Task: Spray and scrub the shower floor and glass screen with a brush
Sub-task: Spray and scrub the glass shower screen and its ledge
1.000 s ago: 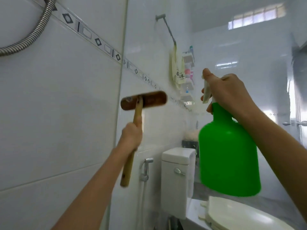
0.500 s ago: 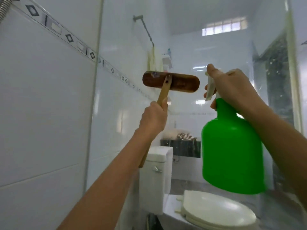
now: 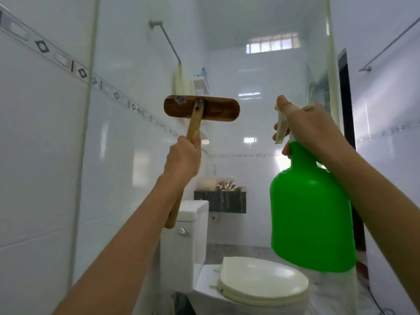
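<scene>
Two hands are up by the glass (image 3: pixel 227 53). The left hand (image 3: pixel 183 160) curls its fingers tight round the stick of the brush (image 3: pixel 201 109), whose brown head is up high; I cannot tell if it touches the glass. The right hand (image 3: pixel 311 130) grips the top of the green bottle (image 3: pixel 311 214), fingers curled on its trigger (image 3: pixel 280 130), above the toilet (image 3: pixel 261 278).

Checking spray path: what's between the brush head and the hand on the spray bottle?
Head view: nothing between brush head and right hand gripping the green spray bottle. There is only bare glass screen, with the far tiled wall seen through it.
</scene>
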Demonstrator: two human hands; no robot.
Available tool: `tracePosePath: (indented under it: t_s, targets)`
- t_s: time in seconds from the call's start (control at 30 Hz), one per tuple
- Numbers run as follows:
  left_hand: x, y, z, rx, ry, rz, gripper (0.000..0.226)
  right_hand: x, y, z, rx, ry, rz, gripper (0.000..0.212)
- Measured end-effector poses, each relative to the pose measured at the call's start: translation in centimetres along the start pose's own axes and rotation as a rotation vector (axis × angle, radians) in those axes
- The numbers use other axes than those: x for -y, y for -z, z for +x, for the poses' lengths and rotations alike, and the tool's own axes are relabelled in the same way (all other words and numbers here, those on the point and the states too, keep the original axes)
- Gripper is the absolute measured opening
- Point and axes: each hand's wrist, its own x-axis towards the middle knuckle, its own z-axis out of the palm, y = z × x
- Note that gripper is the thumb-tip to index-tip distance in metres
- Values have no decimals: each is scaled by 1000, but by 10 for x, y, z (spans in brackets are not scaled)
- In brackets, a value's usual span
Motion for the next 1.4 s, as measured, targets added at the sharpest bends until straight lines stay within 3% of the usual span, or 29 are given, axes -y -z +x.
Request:
tracePosePath:
  t_s: [0.23, 0.47, 0.67, 0.9, 1.1, 1.4]
  targets:
    - [39, -34, -98, 157, -37, 45, 39, -14, 21, -5, 0, -38, -33, 52]
    - [-24, -14, 0, -9, -14, -21, 50, -21, 35, 1, -43, -57, 8, 51]
    - [12, -55, -131, 251, -57, 6, 37, -40, 44, -5, -23, -74, -11, 49]
    - [-95, -57, 1, 34, -130, -12, 55, -55, 64, 3, -64, -101, 3, 53]
    - [-11, -97, -129, 210, -121, -78, 41, -75, 84, -2, -71, -83, -12, 55]
    - [-24, -96, -100, 140, -148, 33, 43, -78, 101, 10, -87, -6, 42, 58]
